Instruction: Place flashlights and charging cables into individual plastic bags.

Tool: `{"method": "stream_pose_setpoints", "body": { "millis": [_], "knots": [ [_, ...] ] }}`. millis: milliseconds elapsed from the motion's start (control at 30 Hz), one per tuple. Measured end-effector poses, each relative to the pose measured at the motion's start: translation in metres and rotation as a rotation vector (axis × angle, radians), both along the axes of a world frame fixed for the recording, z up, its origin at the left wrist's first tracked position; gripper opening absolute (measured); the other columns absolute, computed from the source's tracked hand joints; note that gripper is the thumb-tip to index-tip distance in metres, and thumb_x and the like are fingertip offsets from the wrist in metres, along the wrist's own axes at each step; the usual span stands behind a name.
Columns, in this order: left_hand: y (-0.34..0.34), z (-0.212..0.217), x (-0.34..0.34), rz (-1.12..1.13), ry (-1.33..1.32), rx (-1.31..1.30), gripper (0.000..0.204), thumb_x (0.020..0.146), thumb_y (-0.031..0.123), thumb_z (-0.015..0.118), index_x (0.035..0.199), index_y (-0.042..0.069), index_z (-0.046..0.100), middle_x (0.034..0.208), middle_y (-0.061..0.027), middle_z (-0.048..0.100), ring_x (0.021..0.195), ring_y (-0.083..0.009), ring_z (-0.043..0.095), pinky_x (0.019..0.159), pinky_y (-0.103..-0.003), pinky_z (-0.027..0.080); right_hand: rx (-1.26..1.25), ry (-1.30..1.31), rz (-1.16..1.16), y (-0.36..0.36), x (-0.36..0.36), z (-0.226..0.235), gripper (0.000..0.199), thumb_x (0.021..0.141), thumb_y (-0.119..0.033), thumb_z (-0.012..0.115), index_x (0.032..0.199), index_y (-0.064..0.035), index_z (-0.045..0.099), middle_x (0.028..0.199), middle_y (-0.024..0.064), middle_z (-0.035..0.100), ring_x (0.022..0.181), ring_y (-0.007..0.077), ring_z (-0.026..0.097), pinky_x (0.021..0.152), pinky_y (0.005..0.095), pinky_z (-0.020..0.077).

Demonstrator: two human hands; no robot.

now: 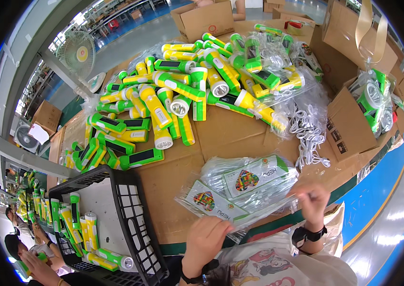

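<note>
- Clear plastic bags (240, 188), each with a white printed card inside, lie in a loose stack on the brown cardboard tabletop (221, 131), just in front of the person at about 6 o'clock in the view.
- Left hand (205, 240) is curled, fingers closed on the near corner of the lowest bag at roughly 6 o'clock.
- Right hand (312, 199) pinches the right end of the same bag at about 4 o'clock, thumb and fingers shut on the film; a dark watch (308, 234) sits on that wrist.
- Green and yellow flashlights (183, 90) are heaped beyond the bags, from 10 to 12 o'clock, some already in clear sleeves.
- White coiled cables (309, 128) in film lie at 2 o'clock of the bags, just beside the heap.
- Black plastic crate (133, 209) stands at 8 o'clock, with several flashlights lying in it.
- Open cardboard box (352, 121) at 3 o'clock holds bagged green lamps.
- Another person's hands (35, 267) show at 8 o'clock near the rim.
- White fan (76, 52) stands at 10 o'clock.
</note>
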State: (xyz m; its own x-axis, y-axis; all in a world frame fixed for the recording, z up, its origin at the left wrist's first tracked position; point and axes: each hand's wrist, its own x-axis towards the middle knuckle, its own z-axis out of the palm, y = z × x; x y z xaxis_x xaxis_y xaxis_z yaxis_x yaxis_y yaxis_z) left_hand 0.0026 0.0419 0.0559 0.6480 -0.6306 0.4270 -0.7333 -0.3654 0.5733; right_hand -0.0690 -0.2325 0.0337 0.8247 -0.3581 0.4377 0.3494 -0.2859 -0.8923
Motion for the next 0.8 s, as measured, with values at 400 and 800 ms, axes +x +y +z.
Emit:
{"method": "stream_pose_setpoints", "body": {
  "millis": [400,800],
  "knots": [
    [-0.001,-0.009,-0.003,0.133,0.635,-0.321,0.010,0.077,-0.003,0.073,0.087,-0.002,0.070,0.084,-0.0118,0.070,0.078,-0.0222,0.067,0.075,-0.032,0.051,0.037,-0.007,-0.009,0.001,0.021,0.004,0.006,0.088,-0.004,0.071,0.087,0.0017,0.069,0.081,0.0118,0.072,0.079,0.0194,0.067,0.072,0.0306,0.0510],
    [0.000,0.008,0.011,0.332,0.334,-0.342,0.015,0.076,-0.001,0.078,0.075,-0.001,0.063,0.068,-0.0098,0.059,0.064,-0.0240,0.057,0.059,-0.033,0.043,-0.977,-0.136,0.423,0.065,0.069,0.057,0.026,0.080,-0.016,0.064,0.105,-0.0159,0.068,0.124,0.0021,0.064,0.121,0.0214,0.058,0.113,0.0516,0.0325]
  ]
}}
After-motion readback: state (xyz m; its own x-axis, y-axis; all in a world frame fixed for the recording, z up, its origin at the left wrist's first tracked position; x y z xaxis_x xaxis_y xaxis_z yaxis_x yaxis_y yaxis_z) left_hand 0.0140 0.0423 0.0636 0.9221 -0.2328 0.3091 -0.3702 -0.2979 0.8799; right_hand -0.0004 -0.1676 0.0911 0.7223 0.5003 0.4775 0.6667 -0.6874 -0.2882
